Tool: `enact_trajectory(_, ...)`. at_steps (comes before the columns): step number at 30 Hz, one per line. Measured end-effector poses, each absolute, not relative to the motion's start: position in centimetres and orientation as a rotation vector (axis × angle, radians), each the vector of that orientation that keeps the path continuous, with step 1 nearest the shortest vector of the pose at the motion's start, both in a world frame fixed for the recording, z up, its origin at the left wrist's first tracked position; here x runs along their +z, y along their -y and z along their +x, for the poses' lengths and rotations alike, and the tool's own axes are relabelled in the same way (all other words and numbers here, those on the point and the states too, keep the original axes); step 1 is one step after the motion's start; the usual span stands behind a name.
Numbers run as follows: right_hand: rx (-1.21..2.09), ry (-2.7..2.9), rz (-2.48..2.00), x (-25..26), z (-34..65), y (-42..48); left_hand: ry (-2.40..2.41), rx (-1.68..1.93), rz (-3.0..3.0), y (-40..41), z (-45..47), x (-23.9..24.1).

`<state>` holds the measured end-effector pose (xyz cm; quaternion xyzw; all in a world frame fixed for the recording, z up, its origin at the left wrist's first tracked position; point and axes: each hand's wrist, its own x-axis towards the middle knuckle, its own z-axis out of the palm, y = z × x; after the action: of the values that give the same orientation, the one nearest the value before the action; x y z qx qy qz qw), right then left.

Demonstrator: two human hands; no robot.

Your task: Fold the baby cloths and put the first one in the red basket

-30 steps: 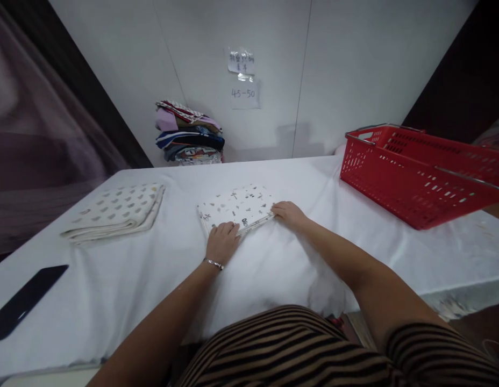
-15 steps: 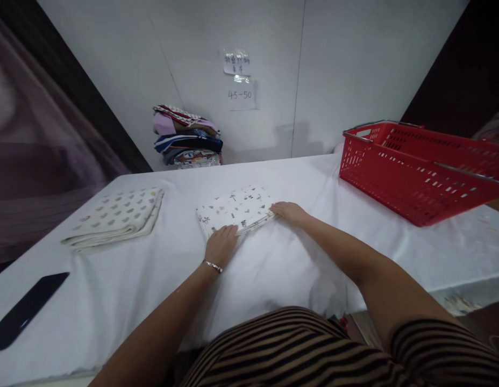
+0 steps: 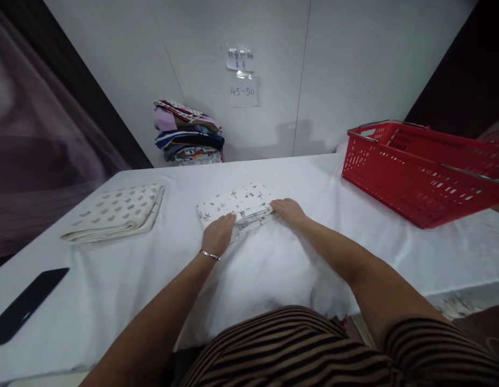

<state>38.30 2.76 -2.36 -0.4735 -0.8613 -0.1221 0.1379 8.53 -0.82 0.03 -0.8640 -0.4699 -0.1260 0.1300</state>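
Observation:
A white cloth with small dark plant-like prints lies folded in the middle of the table. My left hand, with a silver bracelet at the wrist, grips its near edge, which is lifted and rolled a little away from me. At the near right corner, my right hand has its fingers closed on the cloth's layers. The thumbs of both hands are mostly hidden. Left of these hands rests another folded cloth, cream with grey spots, touched by neither hand.
A white sheet covers the table. A black phone-like slab lies at the near left. The red basket with metal handles stands at the right. Behind the table's far edge is a stack of folded textiles by the wall.
The near edge of the printed cloth has been raised and turned back from the table. My left hand has moved slightly up and away from me; the right hand stays at its corner.

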Motion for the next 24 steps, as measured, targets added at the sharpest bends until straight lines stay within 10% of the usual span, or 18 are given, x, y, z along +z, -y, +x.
enact_trajectory(24,0.052,2.464,-1.376,1.1,33.0,-2.5,1.367,-0.467,-2.588,2.8,8.1,-3.3)
